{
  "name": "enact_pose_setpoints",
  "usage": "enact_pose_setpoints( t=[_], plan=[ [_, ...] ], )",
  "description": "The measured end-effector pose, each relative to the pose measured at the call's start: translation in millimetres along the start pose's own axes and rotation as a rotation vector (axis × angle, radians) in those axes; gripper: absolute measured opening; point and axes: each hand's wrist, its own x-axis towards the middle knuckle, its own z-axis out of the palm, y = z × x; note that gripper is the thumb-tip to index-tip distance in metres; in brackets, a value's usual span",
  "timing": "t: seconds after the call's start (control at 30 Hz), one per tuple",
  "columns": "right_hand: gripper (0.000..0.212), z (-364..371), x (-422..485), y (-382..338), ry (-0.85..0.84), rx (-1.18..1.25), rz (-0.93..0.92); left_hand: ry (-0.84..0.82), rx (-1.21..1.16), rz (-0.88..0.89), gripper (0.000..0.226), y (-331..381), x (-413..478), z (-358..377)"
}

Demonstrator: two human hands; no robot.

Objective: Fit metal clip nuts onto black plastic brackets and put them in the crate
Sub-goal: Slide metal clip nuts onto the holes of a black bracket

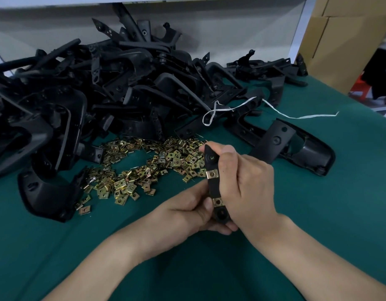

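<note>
Both hands hold one black plastic bracket point(213, 185) upright over the green table. My right hand point(246, 183) grips its right side and upper part. My left hand point(187, 213) grips its lower end, thumb by the lower clip. Two brass-coloured clip nuts sit on the bracket: one at mid-height point(213, 175), one lower point(218, 202). A spread of loose clip nuts point(144, 170) lies on the table just beyond my hands. The crate is not in view.
A big heap of black brackets point(100, 90) fills the far left and centre of the green table point(318, 213). Single brackets lie at right point(296, 146) and at left point(48, 192). A white strap point(296, 116) trails across the right. Cardboard boxes point(344, 40) stand beyond the table.
</note>
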Motion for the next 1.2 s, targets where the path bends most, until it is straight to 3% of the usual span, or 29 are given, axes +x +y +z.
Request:
enact_pose_setpoints(
  t=[0.07,0.2,0.3,0.47,0.77,1.0,1.2],
  plan=[
    [0.052,1.5,1.4,0.8,-0.030,0.044,0.062,0.013,-0.031,-0.009,0.034,2.5,0.7,1.3],
    [0.055,4.4,11.3,6.2,-0.065,0.298,0.375,0.054,-0.144,-0.031,0.045,6.1,3.4,3.7],
    [0.059,5.9,14.7,9.1,-0.072,0.314,0.447,0.084,-0.171,-0.039,0.048,6.4,3.4,3.4],
    [0.057,7.0,12.5,9.1,-0.087,0.311,0.430,0.099,-0.189,-0.029,0.048,4.6,2.3,4.3],
    [0.059,7.6,7.3,5.7,-0.016,0.326,0.452,0.161,0.021,0.028,0.040,1.9,0.9,11.8],
    [0.058,4.9,11.9,7.5,-0.118,0.321,0.366,0.205,-0.231,-0.069,0.053,8.4,3.0,3.6],
    [0.057,3.9,9.0,5.5,-0.164,0.329,0.311,0.188,-0.249,-0.090,0.057,9.2,3.4,2.3]
  ],
)
